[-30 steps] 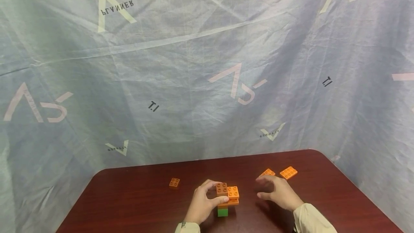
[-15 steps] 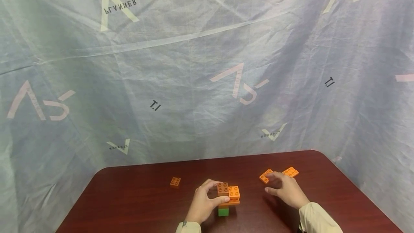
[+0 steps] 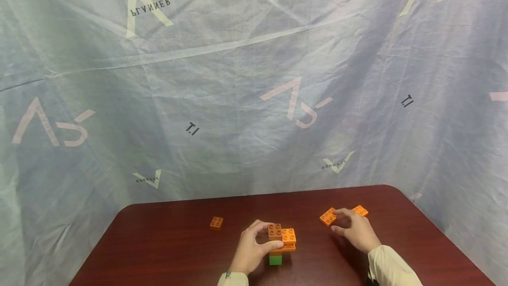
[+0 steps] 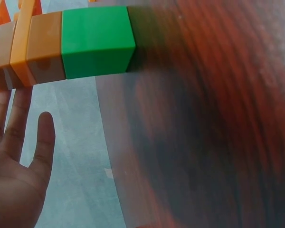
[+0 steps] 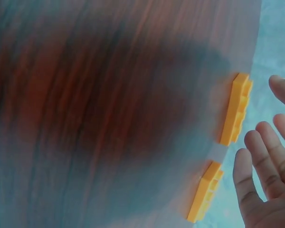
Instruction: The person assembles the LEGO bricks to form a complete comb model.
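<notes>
My left hand (image 3: 251,248) grips a stack of toy building bricks, thumb at its near side and fingers behind. The stack has a green brick (image 4: 97,42) at the bottom, standing on the table. Brown bricks (image 3: 274,231) and thin orange plates (image 3: 289,236) sit above it, the orange ones jutting right. My right hand (image 3: 359,231) hovers over the table with fingers loosely bent and nothing held. Its fingertips are close to a loose orange studded plate (image 3: 328,216). Another orange plate (image 3: 360,210) lies behind that hand, partly hidden. The right wrist view shows both plates (image 5: 235,109) apart from the fingers.
A single brown-orange brick (image 3: 216,222) lies on the dark red table (image 3: 166,242), left of the stack. Behind the table's far edge hangs a grey printed cloth (image 3: 222,100), which also closes off both sides.
My right hand has moved right and slightly away from me, uncovering the nearer orange plate and partly covering the farther one. The left hand keeps its grip on the stack.
</notes>
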Motion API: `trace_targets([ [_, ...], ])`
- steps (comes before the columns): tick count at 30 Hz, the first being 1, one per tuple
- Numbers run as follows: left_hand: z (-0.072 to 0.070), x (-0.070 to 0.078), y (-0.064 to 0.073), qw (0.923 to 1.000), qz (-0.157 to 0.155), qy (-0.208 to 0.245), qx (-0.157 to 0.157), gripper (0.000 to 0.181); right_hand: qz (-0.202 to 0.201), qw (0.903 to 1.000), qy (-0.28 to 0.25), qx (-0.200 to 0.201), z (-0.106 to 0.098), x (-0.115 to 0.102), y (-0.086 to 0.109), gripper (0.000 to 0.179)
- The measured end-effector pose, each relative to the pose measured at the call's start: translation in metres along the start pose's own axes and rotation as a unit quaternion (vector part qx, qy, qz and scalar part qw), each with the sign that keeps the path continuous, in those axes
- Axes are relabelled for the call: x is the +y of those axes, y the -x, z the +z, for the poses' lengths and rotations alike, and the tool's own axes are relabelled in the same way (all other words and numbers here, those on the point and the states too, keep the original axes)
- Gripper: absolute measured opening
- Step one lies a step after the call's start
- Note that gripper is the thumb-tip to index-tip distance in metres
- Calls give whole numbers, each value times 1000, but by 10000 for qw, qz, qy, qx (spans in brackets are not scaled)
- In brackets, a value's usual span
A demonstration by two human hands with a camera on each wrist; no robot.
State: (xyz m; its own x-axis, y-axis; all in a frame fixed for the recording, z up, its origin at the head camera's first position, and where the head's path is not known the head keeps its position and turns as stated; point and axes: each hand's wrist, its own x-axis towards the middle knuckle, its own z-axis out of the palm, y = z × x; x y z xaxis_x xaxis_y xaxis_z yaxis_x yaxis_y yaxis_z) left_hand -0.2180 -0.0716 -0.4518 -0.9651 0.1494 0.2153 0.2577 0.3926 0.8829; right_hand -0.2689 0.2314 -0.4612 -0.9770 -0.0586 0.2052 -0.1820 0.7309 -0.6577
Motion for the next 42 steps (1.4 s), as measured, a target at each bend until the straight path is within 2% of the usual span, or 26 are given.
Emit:
trace_targets([
  [18,2,-3,0,10000,-3,48,22,42,-6,9997,208,-90,4,10,-12,47],
  [26,2,-2,1,9998,-28,219,-1,41,-248,9984,511,-73,6,11,-19,49],
  [36,3,-1,1,9996,-94,261,7,40,-392,9950,870,-292,10,13,-27,49],
  [42,2,-1,1,9997,-80,221,20,40,-556,9928,1038,-200,14,16,-28,51],
])
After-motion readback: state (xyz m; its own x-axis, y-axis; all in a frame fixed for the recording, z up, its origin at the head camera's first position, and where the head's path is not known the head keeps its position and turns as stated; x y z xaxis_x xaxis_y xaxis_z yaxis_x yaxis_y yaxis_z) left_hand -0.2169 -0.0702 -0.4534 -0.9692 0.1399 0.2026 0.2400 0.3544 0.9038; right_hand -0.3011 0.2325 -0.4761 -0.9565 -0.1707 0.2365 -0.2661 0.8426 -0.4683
